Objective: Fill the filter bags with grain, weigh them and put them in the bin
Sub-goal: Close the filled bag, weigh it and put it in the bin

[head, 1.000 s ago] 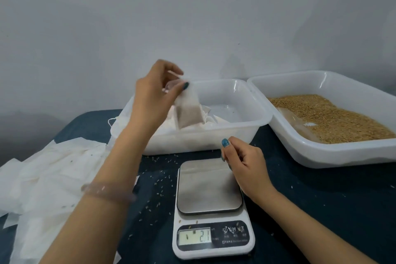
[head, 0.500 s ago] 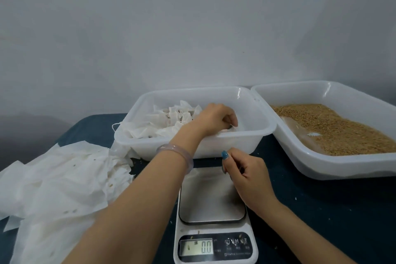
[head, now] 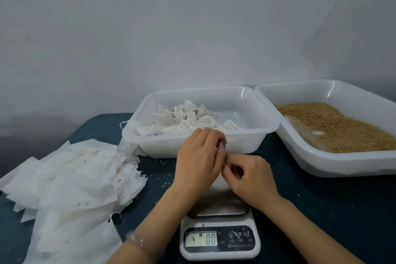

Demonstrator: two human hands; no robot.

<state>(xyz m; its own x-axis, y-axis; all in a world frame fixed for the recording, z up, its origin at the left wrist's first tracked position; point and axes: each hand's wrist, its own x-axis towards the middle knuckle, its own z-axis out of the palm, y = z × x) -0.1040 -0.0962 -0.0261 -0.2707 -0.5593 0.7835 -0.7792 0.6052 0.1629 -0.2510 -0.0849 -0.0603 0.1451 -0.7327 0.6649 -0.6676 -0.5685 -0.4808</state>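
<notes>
My left hand (head: 198,163) and my right hand (head: 251,178) meet above the far end of the scale (head: 219,240), whose display reads 0.0. Between their fingertips they pinch a thin white filter bag (head: 217,183); the hands hide most of it. Just behind them, the white bin (head: 252,135) holds several filled, tied bags (head: 186,121) heaped in its left half. At the right stands a white tray (head: 342,165) of brown grain (head: 342,128).
A loose pile of empty white filter bags (head: 70,182) covers the left of the dark table (head: 332,210). Stray grains lie scattered around the scale and in front of the bin. A bare grey wall rises behind.
My left hand carried a filled bag into the bin, let it go, and came back to meet my right hand over the scale. The display dropped from 2.1 to 0.0.
</notes>
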